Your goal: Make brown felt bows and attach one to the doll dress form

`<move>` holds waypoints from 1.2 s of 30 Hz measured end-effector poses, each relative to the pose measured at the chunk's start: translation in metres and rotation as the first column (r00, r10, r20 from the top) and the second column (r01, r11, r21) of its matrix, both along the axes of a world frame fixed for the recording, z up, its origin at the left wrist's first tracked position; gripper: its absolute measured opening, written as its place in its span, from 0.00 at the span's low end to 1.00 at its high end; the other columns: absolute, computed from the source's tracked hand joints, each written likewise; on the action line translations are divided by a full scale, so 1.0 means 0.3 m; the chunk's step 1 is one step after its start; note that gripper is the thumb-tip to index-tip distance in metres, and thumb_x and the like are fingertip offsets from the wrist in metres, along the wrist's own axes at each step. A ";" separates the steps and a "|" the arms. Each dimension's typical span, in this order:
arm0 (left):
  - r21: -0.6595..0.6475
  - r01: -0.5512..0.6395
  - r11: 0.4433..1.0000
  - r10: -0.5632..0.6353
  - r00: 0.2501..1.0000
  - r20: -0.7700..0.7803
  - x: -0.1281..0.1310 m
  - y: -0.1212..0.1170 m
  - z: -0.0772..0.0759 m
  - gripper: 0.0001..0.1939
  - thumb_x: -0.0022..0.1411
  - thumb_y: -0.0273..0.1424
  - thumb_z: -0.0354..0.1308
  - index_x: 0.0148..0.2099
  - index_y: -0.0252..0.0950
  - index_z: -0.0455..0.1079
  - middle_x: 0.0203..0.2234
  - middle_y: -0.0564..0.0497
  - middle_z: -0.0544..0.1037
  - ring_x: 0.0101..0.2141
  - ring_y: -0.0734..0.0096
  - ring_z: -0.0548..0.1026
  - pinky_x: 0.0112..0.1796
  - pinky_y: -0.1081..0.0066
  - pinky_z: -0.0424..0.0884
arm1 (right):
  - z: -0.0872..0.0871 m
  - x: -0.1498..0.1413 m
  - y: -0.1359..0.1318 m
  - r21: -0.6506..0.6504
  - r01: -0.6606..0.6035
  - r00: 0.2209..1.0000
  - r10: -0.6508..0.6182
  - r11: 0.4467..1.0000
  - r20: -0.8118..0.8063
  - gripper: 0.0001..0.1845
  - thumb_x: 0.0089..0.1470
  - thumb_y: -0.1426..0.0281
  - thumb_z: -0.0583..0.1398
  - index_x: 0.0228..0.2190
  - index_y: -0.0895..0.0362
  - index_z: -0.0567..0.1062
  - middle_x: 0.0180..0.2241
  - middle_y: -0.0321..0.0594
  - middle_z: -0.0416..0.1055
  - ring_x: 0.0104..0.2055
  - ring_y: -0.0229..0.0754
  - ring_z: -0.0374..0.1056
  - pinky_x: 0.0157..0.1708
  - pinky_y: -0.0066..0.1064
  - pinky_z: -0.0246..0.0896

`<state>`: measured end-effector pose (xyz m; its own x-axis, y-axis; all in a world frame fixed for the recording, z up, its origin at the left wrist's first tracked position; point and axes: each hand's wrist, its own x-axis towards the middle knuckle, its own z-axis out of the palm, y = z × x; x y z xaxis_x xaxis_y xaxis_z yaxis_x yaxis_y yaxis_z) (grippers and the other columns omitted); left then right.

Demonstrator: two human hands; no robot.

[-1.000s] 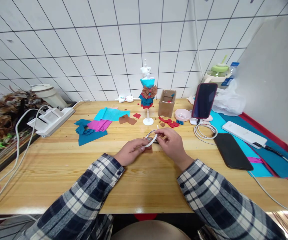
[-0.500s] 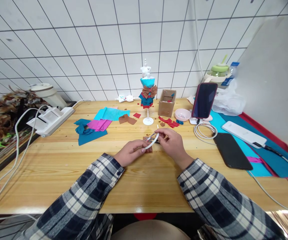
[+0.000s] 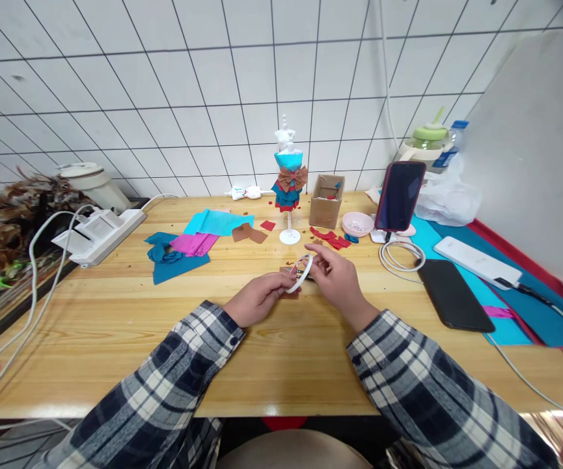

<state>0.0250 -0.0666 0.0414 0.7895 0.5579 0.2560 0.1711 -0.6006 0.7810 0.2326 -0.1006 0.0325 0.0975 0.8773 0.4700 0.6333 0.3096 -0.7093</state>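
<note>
Between my two hands a thin white strip [image 3: 304, 276] is bent into a curve. My left hand [image 3: 261, 297] pinches its lower end between thumb and fingers. At the upper end, my right hand [image 3: 338, 281] is closed on the strip with thumb and index finger. Beneath the strip lies a piece of brown crepe-like material [image 3: 291, 296], mostly covered by my left fingers. A small dark object partly shows behind the strip, too hidden to name. Beyond my hands stands a miniature white dress form [image 3: 285, 135] wearing a turquoise, blue and red dress with a brown bow [image 3: 292, 178].
Blue cloth-like sheets [image 3: 183, 267], brown pieces [image 3: 256, 236] and red scraps [image 3: 330, 237] lie around. A small cardboard box [image 3: 325, 212], a pink bowl [image 3: 357, 225], a propped phone [image 3: 400, 195] and a black phone [image 3: 454, 296] sit rightward. A power strip [image 3: 100, 236] is left.
The white strip is bent into a rounder curve, and its end no longer sticks up above my right fingers. My right index finger has straightened slightly; my left hand has barely moved.
</note>
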 end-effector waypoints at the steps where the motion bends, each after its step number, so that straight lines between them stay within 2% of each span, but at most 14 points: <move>1: 0.011 0.011 1.000 -0.011 1.000 -0.006 0.000 0.002 -0.001 0.13 0.67 0.27 0.45 0.44 0.34 0.70 0.42 0.44 0.78 0.45 0.67 0.74 0.49 0.66 0.68 | -0.006 0.003 0.005 -0.017 -0.001 1.000 0.001 1.000 -0.008 0.17 0.56 0.69 0.57 0.47 0.53 0.75 0.35 0.37 0.77 0.30 0.38 0.69 0.34 0.31 0.64; 5: -0.003 0.054 0.999 -0.054 0.997 -0.049 -0.006 0.009 -0.007 0.13 0.61 0.21 0.46 0.41 0.34 0.71 0.40 0.46 0.78 0.43 0.68 0.74 0.49 0.65 0.69 | -0.020 0.007 0.013 -0.019 -0.031 0.999 0.031 0.999 0.014 0.12 0.56 0.68 0.58 0.41 0.53 0.78 0.38 0.38 0.78 0.34 0.40 0.71 0.36 0.32 0.65; 7: -0.065 0.082 0.994 -0.085 0.996 -0.036 -0.011 0.007 -0.006 0.13 0.58 0.22 0.50 0.44 0.34 0.71 0.42 0.45 0.76 0.45 0.65 0.74 0.49 0.64 0.69 | -0.017 0.002 0.009 -0.007 -0.044 0.999 0.044 0.999 0.029 0.11 0.56 0.68 0.58 0.40 0.53 0.78 0.38 0.39 0.78 0.34 0.40 0.72 0.36 0.32 0.66; 10: -0.196 0.119 0.973 -0.117 0.993 0.022 -0.019 0.001 0.003 0.17 0.60 0.28 0.55 0.52 0.33 0.67 0.46 0.41 0.74 0.46 0.61 0.74 0.50 0.61 0.69 | -0.008 -0.004 -0.001 0.016 -0.058 0.997 0.057 0.998 0.051 0.11 0.56 0.68 0.58 0.40 0.54 0.78 0.38 0.39 0.78 0.34 0.40 0.72 0.37 0.32 0.66; 14: -0.267 0.088 0.960 -0.070 0.995 0.076 -0.019 -0.003 0.006 0.22 0.66 0.41 0.50 0.56 0.33 0.64 0.44 0.41 0.75 0.44 0.60 0.75 0.49 0.60 0.69 | 0.000 -0.003 -0.005 0.056 -0.059 0.995 0.054 0.997 0.084 0.10 0.57 0.69 0.58 0.40 0.54 0.77 0.38 0.38 0.78 0.35 0.40 0.72 0.38 0.32 0.65; 16: -0.279 0.071 0.958 -0.043 0.994 0.104 -0.015 -0.003 0.003 0.24 0.67 0.44 0.47 0.58 0.34 0.63 0.43 0.42 0.75 0.42 0.62 0.75 0.47 0.62 0.70 | 0.004 -0.002 -0.006 0.071 -0.067 0.992 0.059 0.995 0.113 0.09 0.57 0.68 0.58 0.39 0.53 0.78 0.37 0.39 0.78 0.37 0.41 0.72 0.39 0.32 0.65; 20: -0.315 0.044 0.948 -0.001 0.991 0.136 -0.009 -0.003 -0.008 0.19 0.68 0.40 0.48 0.54 0.34 0.67 0.37 0.45 0.76 0.40 0.66 0.75 0.45 0.64 0.71 | 0.015 -0.007 -0.013 0.079 -0.069 0.990 0.059 0.995 0.126 0.08 0.57 0.67 0.59 0.37 0.54 0.78 0.37 0.38 0.78 0.37 0.41 0.72 0.39 0.31 0.64; 24: -0.395 0.098 0.914 0.003 0.969 0.246 -0.009 -0.005 -0.016 0.15 0.67 0.36 0.51 0.48 0.32 0.70 0.40 0.43 0.75 0.42 0.64 0.75 0.46 0.61 0.72 | 0.011 -0.009 -0.012 0.018 -0.038 0.998 0.037 0.999 0.058 0.15 0.56 0.68 0.59 0.46 0.53 0.74 0.36 0.37 0.78 0.30 0.39 0.71 0.34 0.31 0.65; 26: -0.404 0.105 0.909 0.003 0.966 0.260 -0.011 -0.003 -0.018 0.14 0.66 0.36 0.52 0.46 0.31 0.71 0.41 0.43 0.75 0.43 0.62 0.75 0.47 0.60 0.71 | 0.002 -0.004 -0.004 -0.016 -0.028 0.996 0.029 0.999 0.079 0.16 0.56 0.70 0.58 0.48 0.52 0.74 0.38 0.38 0.78 0.33 0.40 0.72 0.36 0.32 0.66; 30: -0.371 0.099 0.923 -0.024 0.979 0.202 -0.017 0.004 -0.012 0.16 0.66 0.39 0.52 0.44 0.30 0.71 0.41 0.41 0.76 0.44 0.59 0.73 0.50 0.57 0.68 | -0.012 0.008 0.011 -0.056 -0.041 0.986 0.049 0.998 0.161 0.13 0.58 0.72 0.56 0.43 0.53 0.77 0.43 0.38 0.77 0.44 0.44 0.72 0.44 0.36 0.65; 33: -0.307 0.073 0.949 -0.039 0.993 0.115 -0.022 0.007 -0.003 0.17 0.65 0.40 0.53 0.46 0.31 0.71 0.40 0.42 0.76 0.44 0.60 0.73 0.50 0.59 0.68 | -0.007 0.007 0.009 -0.050 -0.053 0.975 0.062 0.997 0.213 0.13 0.59 0.71 0.56 0.42 0.53 0.77 0.42 0.38 0.78 0.44 0.43 0.72 0.44 0.35 0.65; 36: -0.281 0.031 0.959 -0.006 0.996 0.090 -0.021 0.004 0.000 0.21 0.63 0.42 0.54 0.53 0.33 0.68 0.40 0.44 0.77 0.40 0.64 0.75 0.47 0.62 0.70 | 0.005 -0.002 -0.001 -0.038 -0.073 0.965 0.080 0.997 0.250 0.12 0.59 0.70 0.56 0.42 0.52 0.78 0.41 0.38 0.78 0.42 0.42 0.72 0.42 0.33 0.65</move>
